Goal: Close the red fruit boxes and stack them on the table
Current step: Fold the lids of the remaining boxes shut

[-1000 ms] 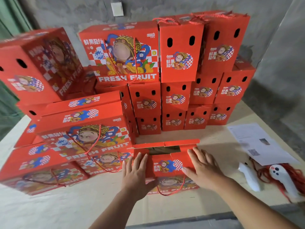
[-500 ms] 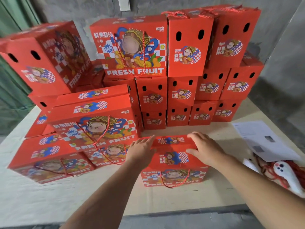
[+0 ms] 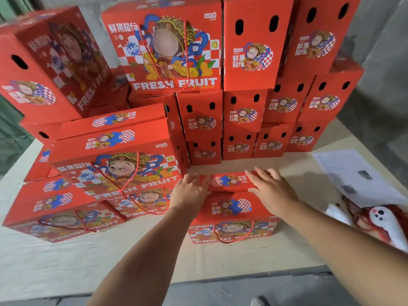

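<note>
Box (image 3: 231, 214), red printed cardboard, sits on table (image 3: 242, 257) just right of the near stack (image 3: 114, 171). Looks light, stiff-walled, top flaps bendy. Left hand (image 3: 191, 191) and right hand (image 3: 270, 187) press flat, fingers straight, gripping nothing. Best hold: both end walls; rope handle (image 3: 234, 234) in front.

Even, soft light, moderately bright; no glare on the table (image 3: 220, 257); a soft shadow falls on it behind the right hand (image 3: 270, 187); strong wide-angle bending at the edges; stacked boxes (image 3: 50, 62) at far left smeared and blurred; centre print sharper; left hand (image 3: 189, 192) slightly motion-blurred.
</note>
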